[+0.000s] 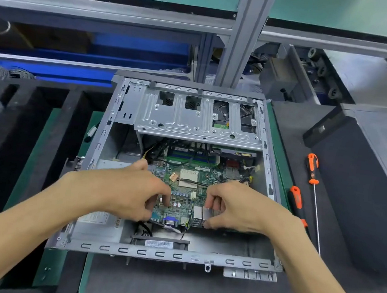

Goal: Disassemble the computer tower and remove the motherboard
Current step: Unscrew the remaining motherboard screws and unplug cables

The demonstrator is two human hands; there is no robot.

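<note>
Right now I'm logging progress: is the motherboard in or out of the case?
In. The motherboard lies inside the case, both hands gripping its near edge.

- Bright, even overhead light, soft shadows only.
- Mild glare on the metal drive cage (198,118) at upper centre.
- Wide-angle bending curves the frame rails (106,13) along the top.
- Corners look soft; the centre stays sharp, slightly smeared by compression.
</note>
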